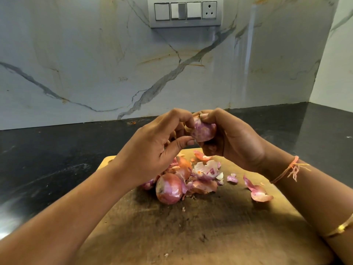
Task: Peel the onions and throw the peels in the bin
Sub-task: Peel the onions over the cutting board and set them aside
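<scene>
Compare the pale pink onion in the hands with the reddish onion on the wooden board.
The pale pink onion is held by the left hand and right hand; the reddish onion lies on the wooden board. The held one looks paler; the lying one keeps orange skin. Both are round.

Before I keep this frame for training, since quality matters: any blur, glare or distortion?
Head view, centre: the held onion is sharp; head view, lower left: the countertop smears into blur with a white glare patch; head view, right: the wall corner leans, wide-angle distortion.
</scene>
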{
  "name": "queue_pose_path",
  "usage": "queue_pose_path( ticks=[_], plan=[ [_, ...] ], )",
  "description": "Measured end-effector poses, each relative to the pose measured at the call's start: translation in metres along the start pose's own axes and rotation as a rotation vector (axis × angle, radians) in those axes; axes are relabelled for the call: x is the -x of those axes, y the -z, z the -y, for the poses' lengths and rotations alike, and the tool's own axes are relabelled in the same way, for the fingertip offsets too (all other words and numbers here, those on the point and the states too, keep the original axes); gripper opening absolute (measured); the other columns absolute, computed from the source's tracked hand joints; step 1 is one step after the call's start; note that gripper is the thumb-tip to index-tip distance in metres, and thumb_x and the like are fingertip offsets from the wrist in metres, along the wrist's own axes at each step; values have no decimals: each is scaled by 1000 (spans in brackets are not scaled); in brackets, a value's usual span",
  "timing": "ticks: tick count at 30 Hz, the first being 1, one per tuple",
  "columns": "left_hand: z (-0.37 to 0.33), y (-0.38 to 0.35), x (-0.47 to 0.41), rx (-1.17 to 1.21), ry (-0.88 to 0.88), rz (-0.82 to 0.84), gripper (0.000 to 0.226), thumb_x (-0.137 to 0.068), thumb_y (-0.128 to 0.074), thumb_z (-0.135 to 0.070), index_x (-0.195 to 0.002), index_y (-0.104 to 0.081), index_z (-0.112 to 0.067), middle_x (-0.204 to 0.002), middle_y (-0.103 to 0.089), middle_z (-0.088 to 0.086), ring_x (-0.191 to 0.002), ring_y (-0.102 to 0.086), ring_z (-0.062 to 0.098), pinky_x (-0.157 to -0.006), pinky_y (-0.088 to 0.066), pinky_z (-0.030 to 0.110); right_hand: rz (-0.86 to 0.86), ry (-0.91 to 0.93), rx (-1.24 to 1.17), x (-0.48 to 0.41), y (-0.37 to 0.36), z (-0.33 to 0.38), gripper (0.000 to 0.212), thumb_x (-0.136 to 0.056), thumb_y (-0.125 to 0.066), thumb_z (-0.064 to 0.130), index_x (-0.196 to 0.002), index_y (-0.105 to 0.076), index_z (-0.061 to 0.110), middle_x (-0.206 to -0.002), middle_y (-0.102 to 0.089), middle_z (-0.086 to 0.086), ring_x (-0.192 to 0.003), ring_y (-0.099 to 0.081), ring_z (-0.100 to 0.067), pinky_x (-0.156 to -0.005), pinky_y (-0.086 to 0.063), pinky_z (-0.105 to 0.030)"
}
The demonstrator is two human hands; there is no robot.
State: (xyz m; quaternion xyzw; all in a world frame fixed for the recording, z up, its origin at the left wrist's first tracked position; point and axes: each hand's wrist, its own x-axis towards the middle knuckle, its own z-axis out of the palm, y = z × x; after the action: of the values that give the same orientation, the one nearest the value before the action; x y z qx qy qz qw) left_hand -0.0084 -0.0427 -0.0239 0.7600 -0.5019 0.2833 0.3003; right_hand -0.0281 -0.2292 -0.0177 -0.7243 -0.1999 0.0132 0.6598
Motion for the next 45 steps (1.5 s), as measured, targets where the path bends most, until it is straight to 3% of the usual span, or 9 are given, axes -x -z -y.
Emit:
queue_pose_path(
  ticks=[4, 8, 14, 19, 24, 30, 34, 38, 45],
  plan=[
    [0, 0, 0, -3, 6, -2, 12, -91, -51, -31, -101, -47, -25, -89, -48, -22, -76, -50, -2, -64, -37, 6, 6, 0, -31, -1, 0, 0, 44, -76, -44, 41, -101, -52, 6, -75, -43, -8, -59, -37, -13, -54, -33, -24],
    [-2, 0, 0, 2, 21, -3, 26, -90, -51, -34, -113, -42, -25, -85, -49, -19, -70, -52, 7, -58, -43, 12, 8, 0, -31, 0, -1, 1, 38, -76, -44, 40, -95, -54, 9, -79, -45, -10, -61, -36, -14, -55, -33, -25],
    [-1, 1, -1, -44, 8, 7, 13, -92, -49, -33, -102, -46, -26, -89, -46, -23, -76, -49, -4, -64, -36, 4, 13, -6, -62, -1, 0, 1, 44, -76, -44, 41, -102, -51, 6, -72, -44, -5, -56, -37, -11, -52, -33, -22],
    [-1, 0, 0, -5, 94, -46, 16, -87, -55, -41, -92, -51, -27, -84, -53, -22, -73, -57, 4, -59, -44, 10, -30, 41, -47, -2, 0, -1, 43, -77, -45, 37, -105, -54, 6, -87, -48, -14, -63, -41, -15, -54, -36, -24],
    [-2, 2, -2, 36, 249, -106, 23, -84, -53, -54, -88, -52, -32, -81, -58, -27, -63, -57, 5, -51, -42, 10, -66, 127, 67, -3, 0, 0, 29, -79, -53, 34, -103, -57, 19, -99, -59, -7, -76, -53, -17, -59, -45, -23],
    [0, 1, -2, -11, 303, -107, 12, -88, -47, -38, -84, -51, -27, -69, -56, -26, -55, -51, 5, -48, -36, 12, -68, 197, 172, -1, -3, -1, 34, -78, -57, 33, -110, -51, 22, -100, -60, -3, -78, -61, -7, -67, -52, -22],
    [0, 0, -1, -28, 300, -97, 9, -88, -46, -32, -81, -49, -26, -65, -54, -26, -54, -48, 3, -49, -33, 10, -60, 210, 200, 0, -2, -2, 26, -90, -60, 23, -114, -50, 19, -103, -59, -7, -78, -61, -7, -65, -52, -20],
    [1, -1, -1, -31, 293, -111, 11, -88, -47, -28, -83, -50, -19, -66, -53, -19, -54, -46, 6, -48, -33, 13, -55, 186, 179, -1, -3, -1, 31, -79, -56, 32, -109, -53, 23, -104, -60, -9, -77, -61, -9, -62, -50, -21],
    [-1, -2, -1, -74, 262, -121, 9, -87, -47, -24, -82, -49, -18, -65, -50, -6, -63, -49, 18, -50, -39, 26, -40, 143, 93, -2, -3, -2, 29, -77, -56, 30, -105, -56, 21, -106, -58, -13, -82, -58, -19, -59, -47, -23]
  ],
)
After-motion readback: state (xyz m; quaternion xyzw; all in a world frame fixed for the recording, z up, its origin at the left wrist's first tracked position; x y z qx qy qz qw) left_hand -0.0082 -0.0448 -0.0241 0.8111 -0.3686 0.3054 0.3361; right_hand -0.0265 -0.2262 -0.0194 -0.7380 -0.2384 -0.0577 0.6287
